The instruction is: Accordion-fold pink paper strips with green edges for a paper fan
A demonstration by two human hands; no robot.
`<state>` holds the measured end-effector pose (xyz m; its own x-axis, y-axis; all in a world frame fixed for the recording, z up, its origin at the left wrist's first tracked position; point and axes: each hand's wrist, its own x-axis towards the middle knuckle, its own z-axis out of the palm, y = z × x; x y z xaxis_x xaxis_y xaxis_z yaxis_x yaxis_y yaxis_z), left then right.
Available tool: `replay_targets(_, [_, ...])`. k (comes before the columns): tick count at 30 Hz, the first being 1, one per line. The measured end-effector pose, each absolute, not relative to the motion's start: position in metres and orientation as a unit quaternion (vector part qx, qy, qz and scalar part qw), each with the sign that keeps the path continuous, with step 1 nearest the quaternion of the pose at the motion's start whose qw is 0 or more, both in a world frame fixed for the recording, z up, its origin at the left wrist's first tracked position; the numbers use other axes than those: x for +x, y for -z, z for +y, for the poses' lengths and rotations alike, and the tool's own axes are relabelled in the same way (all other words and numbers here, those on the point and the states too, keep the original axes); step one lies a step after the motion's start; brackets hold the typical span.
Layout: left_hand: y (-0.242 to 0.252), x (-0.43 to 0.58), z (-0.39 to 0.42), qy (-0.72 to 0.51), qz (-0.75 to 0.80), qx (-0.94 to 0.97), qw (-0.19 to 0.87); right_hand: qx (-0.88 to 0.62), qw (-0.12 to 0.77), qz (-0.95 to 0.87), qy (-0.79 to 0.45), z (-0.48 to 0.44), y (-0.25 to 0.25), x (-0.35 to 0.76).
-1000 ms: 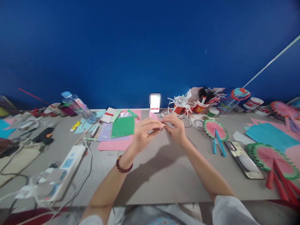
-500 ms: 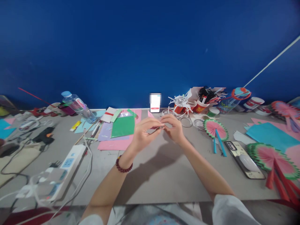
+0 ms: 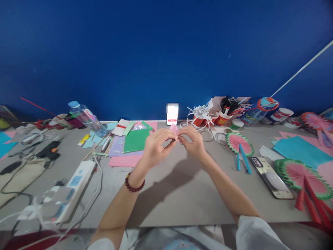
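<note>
Above the middle of the grey table (image 3: 166, 208), my two hands meet at the fingertips around a small piece of pink paper (image 3: 174, 128). My left hand (image 3: 157, 147) is closed on it, thumb and fingers pinched together. My right hand (image 3: 191, 143) pinches its right side. The fingers cover most of the paper, and only its upper part shows between them. Behind the hands a phone (image 3: 172, 114) with a lit screen stands against the blue wall. A green sheet (image 3: 136, 140) lies left of my left hand on pink and purple paper.
A power strip (image 3: 78, 187) with cables and a tilted bottle (image 3: 88, 118) are at the left. Red cups (image 3: 223, 118) with paper strips stand at the back right. Paper fans (image 3: 239, 144) and a phone (image 3: 272, 177) under a white mouse lie at the right.
My left hand has shifted slightly left and turned. The pink paper now shows upright between the fingertips, where it was mostly hidden before. My right hand has hardly moved.
</note>
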<state>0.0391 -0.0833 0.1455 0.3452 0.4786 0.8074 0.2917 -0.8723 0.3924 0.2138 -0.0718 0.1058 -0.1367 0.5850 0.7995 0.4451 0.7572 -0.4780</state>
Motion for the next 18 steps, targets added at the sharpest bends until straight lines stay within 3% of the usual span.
replay_targets(10, [-0.143,0.029,-0.074,-0.456,0.299,0.838,0.027,-0.377,0.473,-0.787,0.119,-0.079,-0.119,0.223])
replay_targets(18, [-0.138,0.030,-0.070,-0.484,0.285,0.822,-0.091,-0.385,0.466,-0.790,0.108,-0.078,-0.124,0.232])
